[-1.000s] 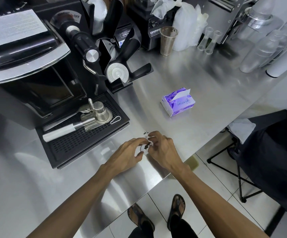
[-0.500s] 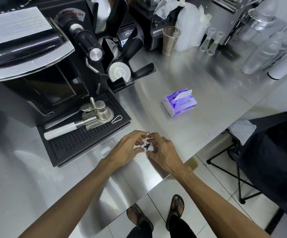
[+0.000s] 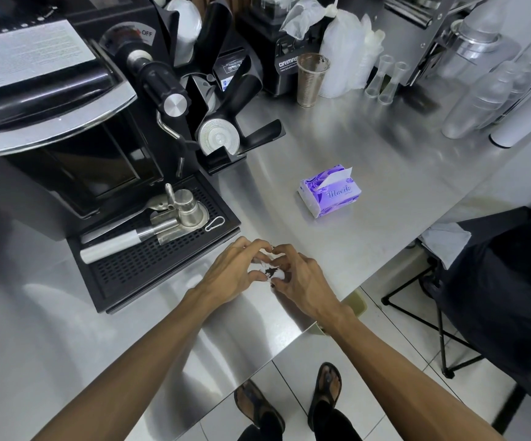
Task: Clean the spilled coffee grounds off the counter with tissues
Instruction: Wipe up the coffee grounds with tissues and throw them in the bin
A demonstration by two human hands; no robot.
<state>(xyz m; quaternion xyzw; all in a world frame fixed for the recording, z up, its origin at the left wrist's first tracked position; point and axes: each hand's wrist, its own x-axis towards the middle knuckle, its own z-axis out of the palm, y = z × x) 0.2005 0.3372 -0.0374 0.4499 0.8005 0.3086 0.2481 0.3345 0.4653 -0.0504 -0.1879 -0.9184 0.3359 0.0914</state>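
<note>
Bright even overhead light, soft white glare patches on steel counter, wide-angle bending at edges, bottles far right slightly blurred

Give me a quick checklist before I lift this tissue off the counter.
1. Grip on tissue: ok. The left hand and right hand both pinch the tissue.
2. Grounds gathered: ok. Dark coffee grounds sit in its middle.
3. Counter under the hands wiped: cannot tell, the hands cover it.
4. Spare tissues: ok. The tissue pack stands beyond the hands, a sheet poking out.
5. Where to drop it: cannot tell, nothing plainly shown.
</note>
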